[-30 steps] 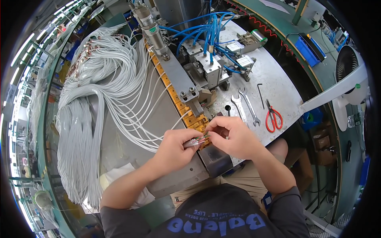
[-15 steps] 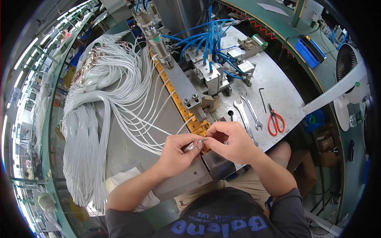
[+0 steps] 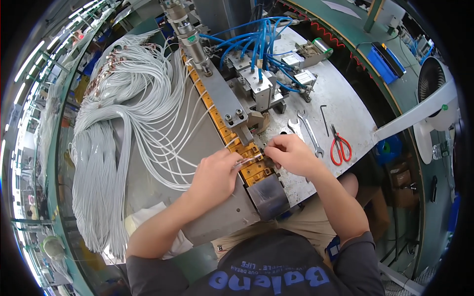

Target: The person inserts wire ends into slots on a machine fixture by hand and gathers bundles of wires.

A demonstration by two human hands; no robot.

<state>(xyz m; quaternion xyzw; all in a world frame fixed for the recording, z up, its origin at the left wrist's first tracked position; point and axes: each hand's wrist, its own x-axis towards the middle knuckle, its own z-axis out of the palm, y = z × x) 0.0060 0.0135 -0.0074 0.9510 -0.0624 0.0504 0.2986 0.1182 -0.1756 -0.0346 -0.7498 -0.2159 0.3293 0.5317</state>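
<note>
My left hand (image 3: 215, 173) is closed round the end of a white cable, over the near part of a row of yellow fixture blocks (image 3: 224, 132). The stripped cable end (image 3: 251, 159) points right, across the blocks. At the right edge of those blocks my right hand (image 3: 292, 155) has its fingertips pinched together; whatever is between them is too small to make out. Several white cables (image 3: 195, 116) run from the yellow blocks into a large white cable bundle (image 3: 111, 121) on the left. A grey metal bar (image 3: 221, 93) lies above the blocks.
A machine with blue air tubes (image 3: 261, 44) stands beyond my right hand. Two wrenches (image 3: 312, 133), a hex key (image 3: 324, 120) and red-handled pliers (image 3: 340, 148) lie on the metal plate. A dark block (image 3: 267, 197) ends the fixture row; a white fan (image 3: 434, 98) stands at right.
My hands have moved apart. The left shifted slightly left with the cable, laying its end over the yellow blocks; the right moved up and right to the blocks' edge.
</note>
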